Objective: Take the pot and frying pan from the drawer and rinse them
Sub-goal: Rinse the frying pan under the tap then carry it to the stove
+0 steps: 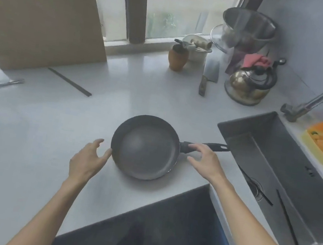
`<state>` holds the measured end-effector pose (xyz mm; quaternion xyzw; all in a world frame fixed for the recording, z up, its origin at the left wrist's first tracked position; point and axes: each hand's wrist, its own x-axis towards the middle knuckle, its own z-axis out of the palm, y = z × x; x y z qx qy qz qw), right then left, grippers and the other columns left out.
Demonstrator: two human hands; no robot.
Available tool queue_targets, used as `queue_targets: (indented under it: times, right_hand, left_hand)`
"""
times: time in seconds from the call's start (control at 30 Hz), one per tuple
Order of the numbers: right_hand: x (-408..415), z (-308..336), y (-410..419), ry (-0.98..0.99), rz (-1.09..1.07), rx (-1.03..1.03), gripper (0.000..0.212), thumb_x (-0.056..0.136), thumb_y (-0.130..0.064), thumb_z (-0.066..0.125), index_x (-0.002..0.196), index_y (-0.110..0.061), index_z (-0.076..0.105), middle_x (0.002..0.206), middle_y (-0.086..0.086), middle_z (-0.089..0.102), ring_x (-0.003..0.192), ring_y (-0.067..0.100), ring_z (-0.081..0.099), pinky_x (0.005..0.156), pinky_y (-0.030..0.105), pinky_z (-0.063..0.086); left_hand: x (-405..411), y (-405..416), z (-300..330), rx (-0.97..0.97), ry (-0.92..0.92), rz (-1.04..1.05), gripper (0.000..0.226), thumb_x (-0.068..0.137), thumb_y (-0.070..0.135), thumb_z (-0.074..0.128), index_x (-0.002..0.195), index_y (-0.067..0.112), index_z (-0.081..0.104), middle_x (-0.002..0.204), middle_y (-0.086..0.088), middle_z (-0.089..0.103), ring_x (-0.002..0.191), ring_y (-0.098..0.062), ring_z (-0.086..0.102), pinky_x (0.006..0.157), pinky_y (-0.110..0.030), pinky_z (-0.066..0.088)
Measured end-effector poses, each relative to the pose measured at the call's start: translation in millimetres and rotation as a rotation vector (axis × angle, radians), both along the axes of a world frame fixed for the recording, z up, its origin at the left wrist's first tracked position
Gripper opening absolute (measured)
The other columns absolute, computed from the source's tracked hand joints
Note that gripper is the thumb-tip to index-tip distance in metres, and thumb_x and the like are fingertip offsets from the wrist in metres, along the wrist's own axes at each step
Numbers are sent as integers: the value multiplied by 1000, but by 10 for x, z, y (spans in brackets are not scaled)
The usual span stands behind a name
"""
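1. a round dark grey non-stick frying pan [145, 147] sits flat on the pale grey countertop [35, 132], centre of the frame.
2. its black handle [204, 146] runs right toward the steel sink [279, 156] at right.
3. the right hand [205, 162] hovers open over the handle, fingertips touching it, not closed.
4. the left hand [87, 161] is open, thumb at the pan's left rim.
5. no pot is visible.

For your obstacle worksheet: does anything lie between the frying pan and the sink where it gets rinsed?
Nothing visible does. The frying pan sits on bare counter, its handle pointing toward the sink rim.
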<state>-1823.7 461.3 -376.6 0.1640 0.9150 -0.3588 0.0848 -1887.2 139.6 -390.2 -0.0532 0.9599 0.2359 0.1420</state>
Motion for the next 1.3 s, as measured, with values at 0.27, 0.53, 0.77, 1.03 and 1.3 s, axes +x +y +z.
queue_targets:
  times: [0.27, 0.53, 0.77, 1.03, 1.3]
  right_hand:
    - [-535, -560, 319, -76, 303, 334, 49, 79, -37, 65, 124, -28, 47, 129, -4, 51, 125, 18, 41, 107, 35, 17]
    - [-429, -693, 576, 84, 238, 274, 35, 78, -34, 63, 112, -29, 54, 102, -9, 67, 100, 19, 57, 80, 30, 25]
    - [369, -302, 1824, 205, -158, 239, 39, 71, -35, 71, 108, -31, 59, 97, -13, 69, 91, 15, 59, 82, 22, 24]
    - [1423, -566, 3255, 72, -606, 287, 45, 66, -29, 81, 107, -27, 62, 100, -9, 71, 87, 18, 63, 81, 28, 30]
    - [1558, -1989, 3398, -7, -1020, -38, 45, 60, -12, 84, 100, -22, 65, 81, -9, 67, 88, 16, 66, 81, 17, 40]
  left_hand:
    - [-429, 33, -343, 138, -92, -50, 34, 80, 39, 66, 113, 42, 57, 100, 22, 65, 93, -5, 64, 77, -33, 46]
    - [-648, 354, -205, 262, -53, -23, 29, 80, 10, 66, 104, 27, 64, 96, -2, 72, 82, -22, 67, 66, -8, 45]
    - [-880, 1969, 420, 362, -12, -370, 44, 80, 8, 68, 89, 50, 58, 81, 36, 66, 79, 4, 65, 67, 0, 44]
    - [-1092, 4634, 19, 223, -128, -881, 36, 56, 43, 53, 90, 44, 64, 92, 16, 72, 92, -14, 67, 85, -40, 53]
    - [-1180, 5985, -1411, -174, -187, -1176, 43, 78, 27, 62, 117, 20, 46, 106, 2, 65, 99, -24, 60, 75, -33, 42]
